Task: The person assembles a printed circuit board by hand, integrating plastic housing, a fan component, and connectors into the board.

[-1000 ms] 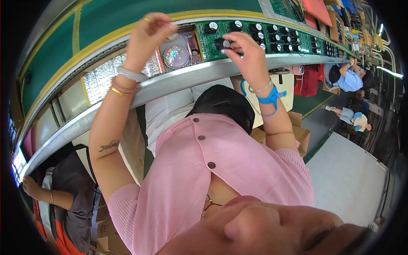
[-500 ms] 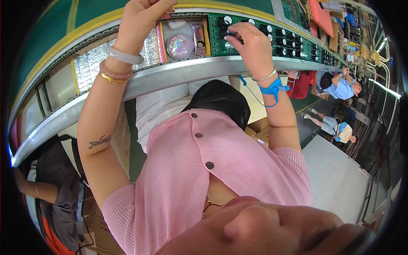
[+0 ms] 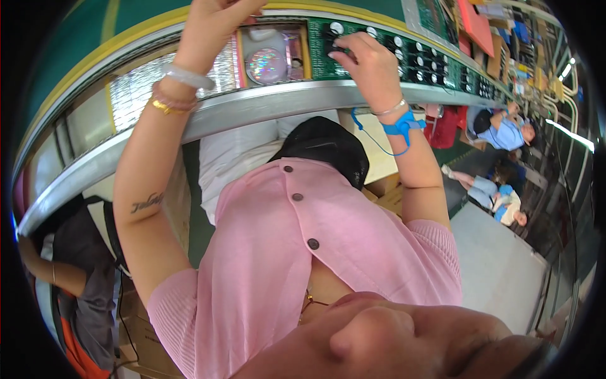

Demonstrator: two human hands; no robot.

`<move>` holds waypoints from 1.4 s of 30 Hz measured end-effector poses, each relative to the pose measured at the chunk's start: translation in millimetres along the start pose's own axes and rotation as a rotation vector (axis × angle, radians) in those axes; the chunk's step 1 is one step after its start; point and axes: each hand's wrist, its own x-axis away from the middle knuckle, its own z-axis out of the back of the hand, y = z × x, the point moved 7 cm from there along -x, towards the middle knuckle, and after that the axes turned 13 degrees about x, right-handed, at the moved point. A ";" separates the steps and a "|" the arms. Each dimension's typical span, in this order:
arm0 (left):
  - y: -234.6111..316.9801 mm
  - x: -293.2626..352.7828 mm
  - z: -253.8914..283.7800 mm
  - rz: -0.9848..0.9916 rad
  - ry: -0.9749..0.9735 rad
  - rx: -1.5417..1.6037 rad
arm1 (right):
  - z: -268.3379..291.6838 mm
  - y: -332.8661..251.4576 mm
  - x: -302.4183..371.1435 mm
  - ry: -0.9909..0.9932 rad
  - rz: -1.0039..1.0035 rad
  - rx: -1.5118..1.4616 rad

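Board edge (image 3: 313,62) near right hand (image 3: 370,58), left hand (image 3: 211,24) apart

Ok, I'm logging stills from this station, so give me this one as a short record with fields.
Left hand: at the top edge, fingers partly out of view
Right hand: at black parts on a green circuit board; grip unclear
Right wrist: blue strap
Left of board: round glittery item
Near edge: silver metal rail

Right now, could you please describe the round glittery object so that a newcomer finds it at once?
Find the silver rail, then the green circuit boards beyond. Just left of them, inside a tan-edged compartment, lies the round glittery object. Its rainbow sparkle sets it apart from the whitish piece above.
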 end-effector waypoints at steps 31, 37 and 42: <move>66.2 31.8 -41.0 -0.474 -0.466 -1.122 | 43.4 -49.9 22.9 0.428 -0.089 -0.805; 24.2 57.8 -90.7 -0.385 -0.560 -0.818 | 32.2 -31.4 38.3 0.307 -0.152 -0.998; 21.0 68.4 -109.8 -0.462 -0.632 -0.840 | 26.3 -27.4 47.0 0.269 -0.215 -1.160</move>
